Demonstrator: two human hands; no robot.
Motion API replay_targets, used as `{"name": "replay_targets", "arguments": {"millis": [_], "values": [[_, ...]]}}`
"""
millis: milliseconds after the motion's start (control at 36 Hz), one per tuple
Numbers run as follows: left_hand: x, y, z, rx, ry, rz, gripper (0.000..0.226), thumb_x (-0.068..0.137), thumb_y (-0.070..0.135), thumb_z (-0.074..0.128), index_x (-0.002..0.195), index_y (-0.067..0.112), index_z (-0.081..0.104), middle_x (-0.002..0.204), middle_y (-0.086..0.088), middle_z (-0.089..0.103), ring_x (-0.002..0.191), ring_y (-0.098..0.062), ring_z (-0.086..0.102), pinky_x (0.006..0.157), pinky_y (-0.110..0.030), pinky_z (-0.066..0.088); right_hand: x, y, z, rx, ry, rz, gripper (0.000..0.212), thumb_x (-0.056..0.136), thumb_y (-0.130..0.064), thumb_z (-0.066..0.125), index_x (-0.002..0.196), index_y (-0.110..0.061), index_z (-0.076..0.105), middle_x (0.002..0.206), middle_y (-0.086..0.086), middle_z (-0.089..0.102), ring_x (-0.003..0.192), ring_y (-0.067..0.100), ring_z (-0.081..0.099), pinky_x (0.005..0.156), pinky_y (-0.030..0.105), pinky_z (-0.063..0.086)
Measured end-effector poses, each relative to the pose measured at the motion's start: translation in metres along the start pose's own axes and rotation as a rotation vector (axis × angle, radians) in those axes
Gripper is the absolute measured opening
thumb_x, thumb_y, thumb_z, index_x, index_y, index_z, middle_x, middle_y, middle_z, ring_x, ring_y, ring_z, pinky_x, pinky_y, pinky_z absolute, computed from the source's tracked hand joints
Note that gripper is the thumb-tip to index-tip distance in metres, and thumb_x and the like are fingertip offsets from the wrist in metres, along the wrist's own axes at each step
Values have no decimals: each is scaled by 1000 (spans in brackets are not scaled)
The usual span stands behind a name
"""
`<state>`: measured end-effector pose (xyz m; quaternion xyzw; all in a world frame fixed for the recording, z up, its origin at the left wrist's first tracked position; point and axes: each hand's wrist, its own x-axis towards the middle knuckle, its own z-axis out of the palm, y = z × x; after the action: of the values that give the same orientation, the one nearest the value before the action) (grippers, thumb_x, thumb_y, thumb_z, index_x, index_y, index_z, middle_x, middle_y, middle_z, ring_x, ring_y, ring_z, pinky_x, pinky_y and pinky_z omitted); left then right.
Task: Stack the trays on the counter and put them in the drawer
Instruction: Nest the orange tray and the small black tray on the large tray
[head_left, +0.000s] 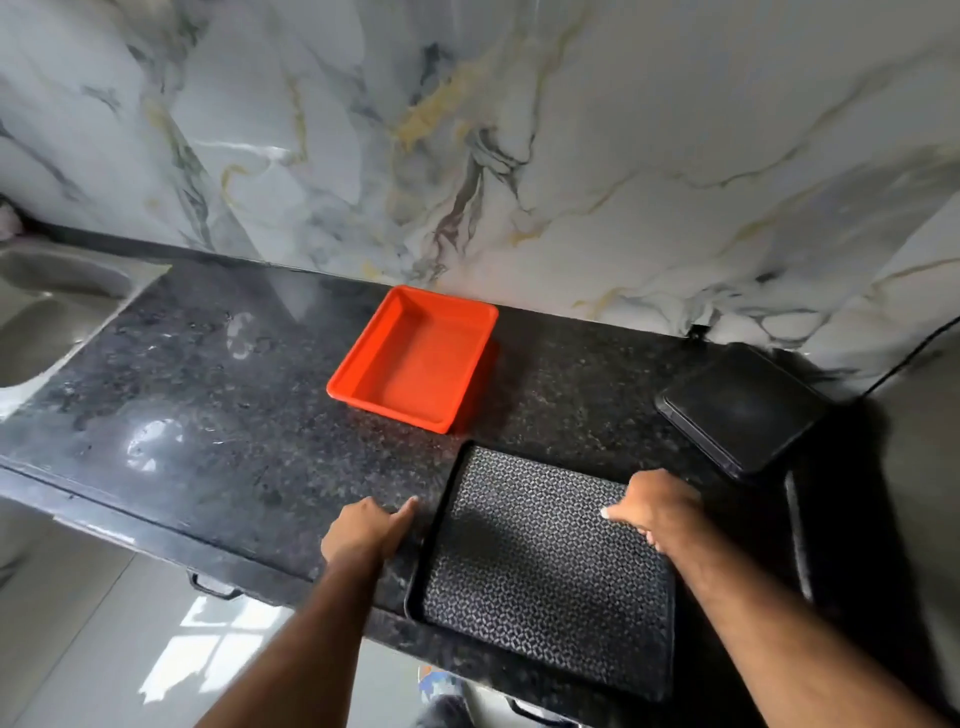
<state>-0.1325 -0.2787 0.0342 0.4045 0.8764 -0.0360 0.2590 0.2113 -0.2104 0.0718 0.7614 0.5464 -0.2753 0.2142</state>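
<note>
Black speckled granite counter (218, 374), marble-patterned backsplash (571, 156) behind it. Patterned black tray (540, 582) lies flat at the near counter edge, its near corner hanging a bit past the edge. Both hands are on it. Left hand (363, 530) sits at the tray's left rim, index finger extended forward along the counter, other fingers curled down at the rim; cannot tell if they actually clamp it or just rest against it. Right hand (654, 509) is at the tray's far right corner, thumb lying on the patterned surface, fingers wrapped over the right edge, so it looks like a pinch on the tray, though the underside fingers are hidden.

Orange tray (415, 364), deep and empty, sits further back near the backsplash, just beyond the patterned tray's far left corner, not touching it. Plain black tray (743, 405) is at the right back, angled, well apart from the orange one. A further dark rimmed edge (797, 540) shows right of the right forearm, too dark to identify. Steel sink (47, 312) at far left. Drawer handle (213, 587) visible under the counter edge; drawers shut.
</note>
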Motion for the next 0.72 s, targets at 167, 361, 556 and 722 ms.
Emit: {"name": "replay_targets", "arguments": {"millis": [167, 361, 556, 722], "values": [[76, 17, -36, -335, -52, -25, 90, 76, 80, 44, 116, 1, 58, 121, -25, 64, 115, -38, 60, 94, -43, 47, 44, -108, -40, 255, -60, -236, 52, 89, -49, 62, 74, -2, 76, 69, 8, 78, 66, 23, 77, 63, 28, 60], [162, 36, -47, -683, -115, -86, 81, 77, 71, 55, 115, 0, 58, 113, -23, 67, 107, -40, 64, 92, -48, 53, 81, -235, -60, 458, 41, -309, 45, 91, -43, 65, 95, 1, 72, 103, 18, 76, 96, 34, 73, 89, 42, 58], [199, 44, -40, -1110, -280, -237, 44, 85, 34, 66, 114, 3, 56, 107, -21, 61, 84, -35, 68, 61, -45, 61, 97, -288, -51, 558, 192, -137, 41, 86, -20, 75, 120, 0, 65, 123, 19, 70, 116, 34, 67, 96, 40, 57], [207, 52, -43, -1281, -282, -208, 28, 79, 4, 50, 105, 8, 59, 88, -16, 59, 69, -26, 64, 54, -38, 58, 105, -285, -36, 662, 170, -110, 38, 74, -14, 83, 108, -1, 71, 111, 18, 74, 104, 33, 72, 91, 44, 60]]}}
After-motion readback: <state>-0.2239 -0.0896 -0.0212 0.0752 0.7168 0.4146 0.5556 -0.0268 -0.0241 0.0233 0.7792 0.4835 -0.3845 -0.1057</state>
